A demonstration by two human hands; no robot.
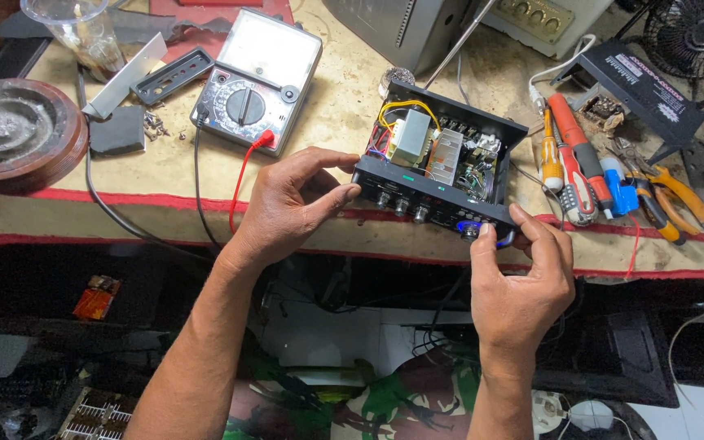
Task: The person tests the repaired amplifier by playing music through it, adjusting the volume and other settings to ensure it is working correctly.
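A small black amplifier box (437, 167) with its lid off stands near the bench's front edge, showing a transformer, yellow wires and circuit boards inside. My left hand (291, 204) grips the box's left front corner, thumb on top and fingers against the front panel. My right hand (523, 273) pinches a knob (473, 231) lit blue at the right end of the front panel. Three more knobs sit along the panel between my hands.
An analog multimeter (256, 80) with red and black leads lies at the back left. Screwdrivers (572, 151) and pliers (670, 195) lie right of the box. A round ashtray (14, 126), plastic cup (83, 28) and black lid (641, 81) sit further off.
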